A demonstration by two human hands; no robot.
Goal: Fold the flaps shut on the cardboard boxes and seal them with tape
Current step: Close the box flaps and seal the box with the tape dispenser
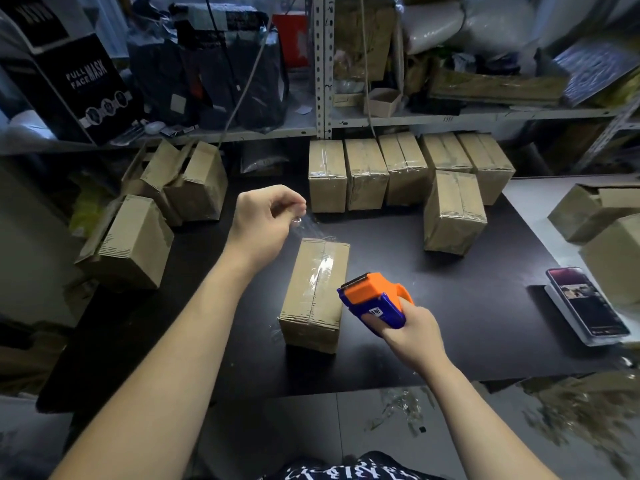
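While sealed boxes (365, 173) stand behind, a phone (585, 301) rests.

A: What are you wearing?
B: Your shirt (346, 472) is dark with white printed marks.
A: And your arms?
B: Your left hand (266, 220), right hand (407, 329) and forearms (166, 341) are bare.

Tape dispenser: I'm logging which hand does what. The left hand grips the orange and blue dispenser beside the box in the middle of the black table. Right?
Wrong hand. The head view shows the right hand gripping the orange and blue tape dispenser beside the box in the middle of the black table; the left hand pinches clear tape above the box's far end.
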